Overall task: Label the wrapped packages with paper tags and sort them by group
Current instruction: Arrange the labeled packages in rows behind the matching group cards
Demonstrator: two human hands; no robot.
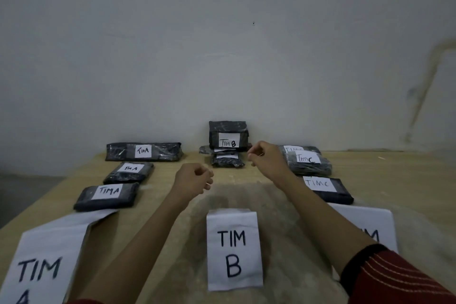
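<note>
Packages (228, 140) beyond left hand (193, 177), right hand (266, 159)

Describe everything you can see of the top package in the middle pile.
The package is a blocky dark bundle in shiny plastic film that catches the light. A white paper tag on its front reads TIM B in black handwriting. It sits atop a pile of smaller dark packages at the far edge of the table, near the pale wall. The curled right hand is close to its lower right corner; whether it touches is unclear.
</note>
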